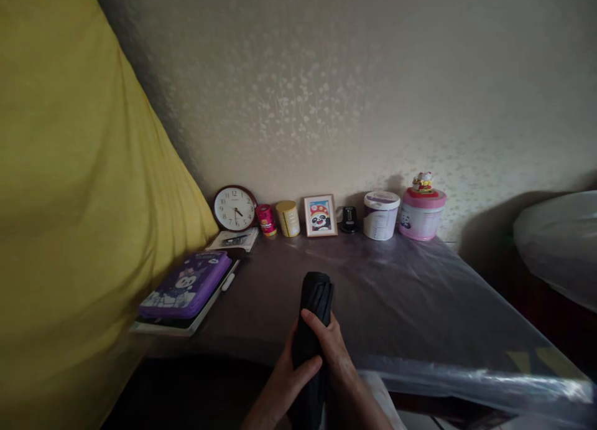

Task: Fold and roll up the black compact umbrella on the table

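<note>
- Head view, and centre stage it's a folded black umbrella (308, 346), gripped in both hands at the table's near edge, top end pointing toward the wall; whether it touches the table, I can't tell.
- Right hand (334, 349) up higher, thumb laid across the dark fabric, clamped on the umbrella!
- Left hand (285, 383) just below, thumb over the front, closed round it too; most fingertips on both hands are hidden behind the roll.
- Beneath, the plastic-covered table (396, 299), glossy along its near edge.
- Over on the left, a purple cartoon case (186, 285) lies on a flat stack, close by the yellow curtain (69, 200).
- And along the wall, what a line-up: round clock (234, 208), pink canister (266, 221), yellow-lidded canister (288, 220), framed panda picture (321, 216), a small black object (349, 219) I can't identify, white tub (381, 218), then the pink-lidded tub (421, 215), a lucky-cat figurine (423, 182) perched on top!
</note>
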### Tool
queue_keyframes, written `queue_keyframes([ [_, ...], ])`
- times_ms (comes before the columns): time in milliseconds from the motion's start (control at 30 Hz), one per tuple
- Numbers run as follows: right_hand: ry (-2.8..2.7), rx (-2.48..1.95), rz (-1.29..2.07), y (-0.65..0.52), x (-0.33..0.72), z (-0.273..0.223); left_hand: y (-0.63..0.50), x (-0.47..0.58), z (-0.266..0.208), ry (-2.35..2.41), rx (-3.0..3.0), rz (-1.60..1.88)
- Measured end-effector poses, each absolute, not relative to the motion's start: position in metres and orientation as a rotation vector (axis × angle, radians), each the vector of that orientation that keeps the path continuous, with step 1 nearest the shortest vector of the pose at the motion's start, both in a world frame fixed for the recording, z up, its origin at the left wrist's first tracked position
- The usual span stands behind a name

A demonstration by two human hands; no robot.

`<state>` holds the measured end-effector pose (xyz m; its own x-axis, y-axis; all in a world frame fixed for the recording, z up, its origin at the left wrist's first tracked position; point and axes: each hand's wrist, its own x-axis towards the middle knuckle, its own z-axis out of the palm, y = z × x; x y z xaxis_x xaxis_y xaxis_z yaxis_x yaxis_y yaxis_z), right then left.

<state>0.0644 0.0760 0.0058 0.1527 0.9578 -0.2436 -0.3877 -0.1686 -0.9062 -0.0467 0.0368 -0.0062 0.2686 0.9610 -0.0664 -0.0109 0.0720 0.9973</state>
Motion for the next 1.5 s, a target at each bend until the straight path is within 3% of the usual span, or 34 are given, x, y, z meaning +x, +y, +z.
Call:
queue_keyframes([
  [233,-0.696,-1.118,1.435,0.073,0.065,0.012,0.034,-0.039,-0.026,0.946,0.92,1.079],
  [433,-0.799,-1.102,1.421,0.069,0.074,0.023,0.024,-0.038,-0.01,0.963,0.687,1.022],
  [633,-0.902,-0.788,1.697,0.079,0.082,-0.006,0.019,-0.051,0.016,1.014,0.484,0.95],
  [800,-1.171,-0.78,1.812,0.073,0.084,-0.034,0.024,-0.059,0.016,0.986,0.442,0.92],
  [1033,-1.405,-0.551,1.972,0.066,0.093,-0.014,0.029,-0.063,0.01,0.971,0.42,0.877],
  [1300,-1.295,-0.793,1.826,0.079,0.113,-0.031,0.037,-0.074,0.008,0.832,0.439,0.819],
  [1500,-1.294,-0.794,1.979,0.076,0.116,-0.026,0.038,-0.078,0.01,0.751,0.495,0.81],
])
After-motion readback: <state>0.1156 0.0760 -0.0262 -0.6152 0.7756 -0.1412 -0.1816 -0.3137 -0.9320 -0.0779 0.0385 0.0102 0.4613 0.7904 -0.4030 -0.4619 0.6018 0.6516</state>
